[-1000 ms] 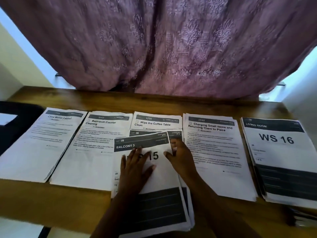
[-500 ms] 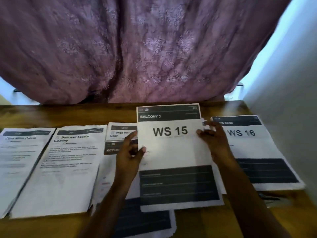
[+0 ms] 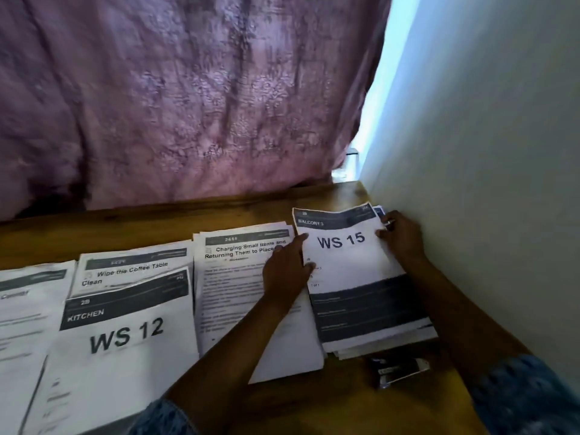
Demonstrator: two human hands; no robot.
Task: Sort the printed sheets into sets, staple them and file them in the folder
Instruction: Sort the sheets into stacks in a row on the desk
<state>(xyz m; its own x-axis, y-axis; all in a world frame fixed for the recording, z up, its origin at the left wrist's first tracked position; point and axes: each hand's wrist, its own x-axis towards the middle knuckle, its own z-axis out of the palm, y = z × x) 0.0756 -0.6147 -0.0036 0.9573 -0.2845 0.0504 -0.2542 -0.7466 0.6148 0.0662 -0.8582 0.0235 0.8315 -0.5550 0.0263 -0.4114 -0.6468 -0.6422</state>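
Note:
The "BALCONY 3 / WS 15" sheet (image 3: 348,262) lies on top of the rightmost pile, against the wall. My left hand (image 3: 287,268) holds its left edge, thumb on the paper. My right hand (image 3: 400,237) pinches its upper right edge. To the left lie the "Charging Small Items" pile (image 3: 238,293), the "KITCHEN / WS 12" pile (image 3: 125,334) overlapping the "Wipe the Coffee Table Clean" sheet (image 3: 131,271), and part of another pile (image 3: 22,324) at the far left. A stapler (image 3: 398,370) sits on the wooden table (image 3: 329,406) just in front of the right pile.
A white wall (image 3: 486,183) runs along the table's right side, close to the right pile. A purple curtain (image 3: 188,105) hangs behind the table's far edge. Bare wood shows at the front right, around the stapler.
Both hands lifted the WS 15 sheet off the middle pile and carried it right onto the pile that showed WS 16. WS 12 now tops the middle pile. The view swung right.

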